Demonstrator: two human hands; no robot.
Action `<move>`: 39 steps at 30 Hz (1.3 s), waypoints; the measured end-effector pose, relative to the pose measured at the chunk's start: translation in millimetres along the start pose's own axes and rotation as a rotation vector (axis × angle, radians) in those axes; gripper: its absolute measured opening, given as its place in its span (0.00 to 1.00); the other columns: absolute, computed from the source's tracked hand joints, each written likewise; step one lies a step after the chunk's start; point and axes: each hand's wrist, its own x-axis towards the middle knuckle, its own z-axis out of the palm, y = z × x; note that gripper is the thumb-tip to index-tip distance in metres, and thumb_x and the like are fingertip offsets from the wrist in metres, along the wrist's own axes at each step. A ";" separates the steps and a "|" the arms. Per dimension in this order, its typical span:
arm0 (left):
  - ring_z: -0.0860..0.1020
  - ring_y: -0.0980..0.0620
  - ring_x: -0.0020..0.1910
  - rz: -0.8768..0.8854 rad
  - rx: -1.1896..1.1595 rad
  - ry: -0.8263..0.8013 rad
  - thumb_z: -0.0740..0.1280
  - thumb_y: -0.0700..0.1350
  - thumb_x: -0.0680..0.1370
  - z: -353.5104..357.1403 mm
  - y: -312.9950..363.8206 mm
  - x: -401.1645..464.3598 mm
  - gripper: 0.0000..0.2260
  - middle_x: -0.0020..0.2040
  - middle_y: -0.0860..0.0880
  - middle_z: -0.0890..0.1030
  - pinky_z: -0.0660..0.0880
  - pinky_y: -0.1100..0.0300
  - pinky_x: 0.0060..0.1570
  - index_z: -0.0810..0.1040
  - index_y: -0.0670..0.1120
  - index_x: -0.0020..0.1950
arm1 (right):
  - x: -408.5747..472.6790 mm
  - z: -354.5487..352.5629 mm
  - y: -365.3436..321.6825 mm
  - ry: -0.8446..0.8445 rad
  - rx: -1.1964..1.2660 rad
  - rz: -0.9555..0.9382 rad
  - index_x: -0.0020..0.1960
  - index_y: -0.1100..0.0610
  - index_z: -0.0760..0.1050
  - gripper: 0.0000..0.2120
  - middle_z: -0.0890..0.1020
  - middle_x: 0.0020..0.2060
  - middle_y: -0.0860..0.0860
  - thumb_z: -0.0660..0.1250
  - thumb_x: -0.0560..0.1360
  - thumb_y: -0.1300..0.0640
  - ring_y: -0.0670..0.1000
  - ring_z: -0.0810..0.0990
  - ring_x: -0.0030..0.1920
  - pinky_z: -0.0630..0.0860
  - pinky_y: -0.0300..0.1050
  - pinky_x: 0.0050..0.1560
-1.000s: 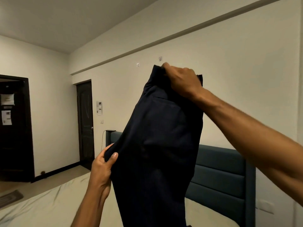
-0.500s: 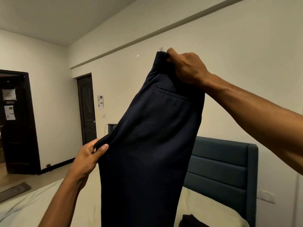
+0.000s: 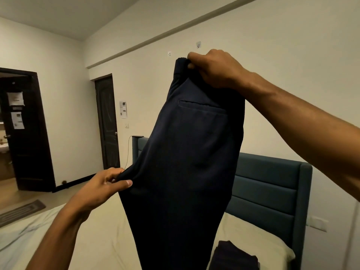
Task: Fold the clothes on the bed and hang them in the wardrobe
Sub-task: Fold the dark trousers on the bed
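Note:
A pair of dark navy trousers (image 3: 187, 162) hangs upright in front of me above the bed (image 3: 93, 236), a back pocket facing me. My right hand (image 3: 216, 70) grips the waistband at the top, fingers closed over the cloth. My left hand (image 3: 106, 184) pinches the left edge of the trousers at about seat height. The legs drop below the frame's bottom edge. Another dark folded garment (image 3: 233, 256) lies on the bed near the pillow, partly hidden behind the trousers.
A teal padded headboard (image 3: 268, 191) stands against the right wall with a cream pillow (image 3: 251, 232) below it. A closed dark door (image 3: 107, 121) is in the far wall, an open dark doorway (image 3: 23, 129) at left. A floor mat (image 3: 19, 211) lies by the bed.
The view tilted down, so more of the bed and the folded garment show. My left hand drew the trouser edge out to the left and lower. My right hand kept its hold on the waistband.

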 end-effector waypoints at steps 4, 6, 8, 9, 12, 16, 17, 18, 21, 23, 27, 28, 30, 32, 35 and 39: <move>0.81 0.50 0.60 0.039 -0.204 -0.109 0.73 0.61 0.63 -3.8 -2.7 -0.9 0.32 0.60 0.50 0.83 0.75 0.51 0.60 0.79 0.50 0.65 | 9.4 11.9 13.5 -0.049 0.111 0.043 0.52 0.58 0.70 0.12 0.69 0.36 0.57 0.55 0.84 0.49 0.60 0.69 0.37 0.65 0.48 0.38; 0.81 0.48 0.61 0.015 -0.273 -0.104 0.74 0.60 0.64 -3.9 -10.7 12.1 0.33 0.61 0.50 0.83 0.75 0.47 0.60 0.77 0.51 0.67 | 18.2 28.7 21.0 -0.065 0.161 0.058 0.50 0.58 0.70 0.13 0.71 0.36 0.57 0.56 0.84 0.50 0.60 0.69 0.38 0.66 0.48 0.39; 0.81 0.49 0.60 -0.026 -0.273 -0.103 0.74 0.60 0.66 -0.8 -25.8 32.0 0.30 0.61 0.50 0.83 0.75 0.45 0.60 0.77 0.51 0.67 | 24.1 57.2 24.6 -0.101 0.190 0.075 0.50 0.58 0.71 0.13 0.71 0.37 0.57 0.56 0.83 0.49 0.60 0.70 0.39 0.66 0.48 0.39; 0.81 0.49 0.60 -0.050 -0.258 -0.116 0.74 0.58 0.69 2.8 -35.2 43.4 0.27 0.61 0.50 0.83 0.76 0.46 0.58 0.77 0.51 0.66 | 25.3 75.7 25.2 -0.132 0.205 0.085 0.50 0.57 0.71 0.13 0.72 0.37 0.56 0.56 0.83 0.48 0.59 0.70 0.40 0.66 0.48 0.40; 0.82 0.49 0.57 -0.175 -0.186 -0.180 0.72 0.51 0.77 22.3 -77.0 85.0 0.17 0.58 0.50 0.83 0.79 0.52 0.52 0.78 0.52 0.65 | 15.6 149.8 19.8 -0.249 0.236 0.126 0.51 0.54 0.71 0.12 0.70 0.36 0.52 0.56 0.83 0.47 0.58 0.71 0.39 0.65 0.47 0.40; 0.79 0.49 0.53 -0.397 0.005 -0.130 0.68 0.46 0.80 52.5 -149.4 154.5 0.07 0.55 0.48 0.82 0.76 0.55 0.48 0.80 0.50 0.58 | -11.9 265.1 5.9 -0.322 0.239 0.128 0.54 0.56 0.70 0.15 0.74 0.37 0.56 0.53 0.84 0.46 0.59 0.72 0.38 0.65 0.47 0.38; 0.78 0.49 0.51 -0.428 0.031 -0.075 0.68 0.45 0.81 55.8 -162.0 171.3 0.06 0.53 0.46 0.82 0.74 0.55 0.46 0.81 0.49 0.57 | -18.0 284.6 4.6 -0.312 0.226 0.138 0.55 0.57 0.70 0.15 0.76 0.38 0.58 0.52 0.84 0.46 0.59 0.72 0.38 0.65 0.48 0.38; 0.77 0.49 0.49 -0.445 0.042 -0.005 0.69 0.44 0.80 57.7 -172.7 189.3 0.06 0.52 0.46 0.82 0.72 0.55 0.46 0.81 0.47 0.56 | -21.3 302.9 4.8 -0.286 0.209 0.152 0.56 0.57 0.70 0.16 0.77 0.40 0.60 0.52 0.84 0.46 0.59 0.72 0.37 0.65 0.48 0.38; 0.79 0.48 0.46 -0.417 0.052 0.211 0.71 0.42 0.78 47.7 -182.5 245.0 0.06 0.47 0.46 0.82 0.74 0.55 0.47 0.82 0.45 0.55 | -16.7 333.5 18.0 -0.144 0.150 0.171 0.59 0.57 0.69 0.16 0.80 0.41 0.62 0.52 0.84 0.46 0.62 0.75 0.38 0.66 0.50 0.37; 0.77 0.51 0.37 -0.382 0.025 0.328 0.71 0.40 0.78 35.4 -174.1 276.8 0.05 0.43 0.46 0.81 0.74 0.58 0.37 0.81 0.47 0.53 | -8.6 338.3 26.7 -0.017 0.113 0.158 0.60 0.58 0.70 0.16 0.80 0.42 0.64 0.52 0.84 0.47 0.66 0.78 0.39 0.66 0.50 0.37; 0.83 0.48 0.41 -0.336 -0.152 0.434 0.69 0.34 0.78 13.7 -171.4 313.5 0.08 0.47 0.42 0.83 0.82 0.56 0.45 0.81 0.46 0.51 | -1.2 319.6 25.1 0.151 0.120 0.164 0.59 0.60 0.71 0.20 0.80 0.39 0.62 0.50 0.84 0.47 0.67 0.76 0.37 0.65 0.50 0.35; 0.84 0.47 0.44 -0.315 -0.156 0.433 0.68 0.33 0.78 13.0 -175.4 314.2 0.09 0.48 0.42 0.83 0.83 0.53 0.49 0.81 0.47 0.49 | -6.1 311.7 19.2 0.158 0.142 0.151 0.59 0.61 0.72 0.21 0.80 0.39 0.61 0.49 0.84 0.46 0.66 0.76 0.36 0.68 0.52 0.35; 0.83 0.44 0.47 -0.282 -0.155 0.416 0.68 0.31 0.76 17.0 -192.1 304.0 0.09 0.47 0.42 0.82 0.81 0.49 0.55 0.81 0.45 0.48 | -26.2 294.8 -0.9 0.157 0.206 0.106 0.58 0.61 0.73 0.21 0.80 0.38 0.59 0.50 0.83 0.46 0.65 0.77 0.35 0.72 0.53 0.36; 0.82 0.42 0.49 -0.274 -0.154 0.392 0.69 0.30 0.74 29.6 -215.7 279.7 0.10 0.47 0.41 0.82 0.80 0.46 0.58 0.81 0.44 0.49 | -59.6 282.2 -29.1 0.136 0.275 0.051 0.56 0.60 0.75 0.19 0.80 0.36 0.56 0.52 0.82 0.46 0.64 0.77 0.35 0.72 0.51 0.34; 0.82 0.40 0.51 -0.352 -0.158 0.358 0.69 0.30 0.72 65.7 -273.7 220.4 0.15 0.47 0.42 0.84 0.78 0.41 0.59 0.84 0.50 0.46 | -126.6 275.3 -91.8 0.037 0.387 -0.062 0.53 0.52 0.74 0.12 0.81 0.40 0.49 0.56 0.80 0.47 0.55 0.79 0.35 0.69 0.41 0.30; 0.82 0.49 0.45 -0.459 -0.099 0.294 0.69 0.29 0.72 142.5 -373.2 109.7 0.19 0.42 0.49 0.85 0.78 0.51 0.53 0.84 0.55 0.39 | -260.0 291.7 -193.9 -0.087 0.435 -0.298 0.48 0.53 0.76 0.05 0.77 0.31 0.49 0.66 0.77 0.52 0.53 0.76 0.25 0.65 0.41 0.23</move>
